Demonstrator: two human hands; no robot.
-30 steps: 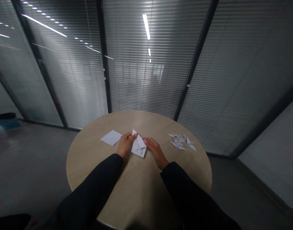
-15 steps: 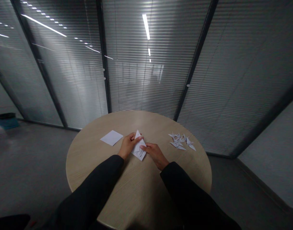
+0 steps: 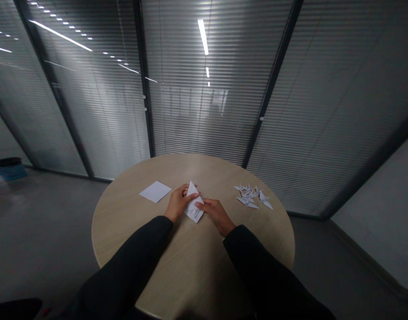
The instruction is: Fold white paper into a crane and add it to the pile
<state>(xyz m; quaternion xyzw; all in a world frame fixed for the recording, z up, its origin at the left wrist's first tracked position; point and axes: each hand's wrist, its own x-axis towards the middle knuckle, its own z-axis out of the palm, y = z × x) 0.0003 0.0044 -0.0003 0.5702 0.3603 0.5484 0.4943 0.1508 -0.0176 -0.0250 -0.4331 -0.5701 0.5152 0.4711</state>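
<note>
A folded white paper (image 3: 193,205), narrow and kite-shaped with small dark print near its lower end, lies at the middle of the round wooden table (image 3: 197,171). My left hand (image 3: 179,202) grips its left side, with the fingers over the upper part. My right hand (image 3: 215,213) presses its fingertips against the right edge. A flat square white sheet (image 3: 155,191) lies just left of my left hand. Several folded paper cranes (image 3: 250,198) lie in a loose heap to the right of my right hand.
Dark sleeves cover both my forearms, which rest toward the table's near edge. Behind the table stand glass partitions with slatted blinds (image 3: 204,111). A grey floor surrounds the table, and a blue box (image 3: 10,172) sits by the far left wall.
The paper has gone from a wider, layered shape to a narrower folded kite. My hands have moved closer together on it. The square sheet and the cranes have not moved.
</note>
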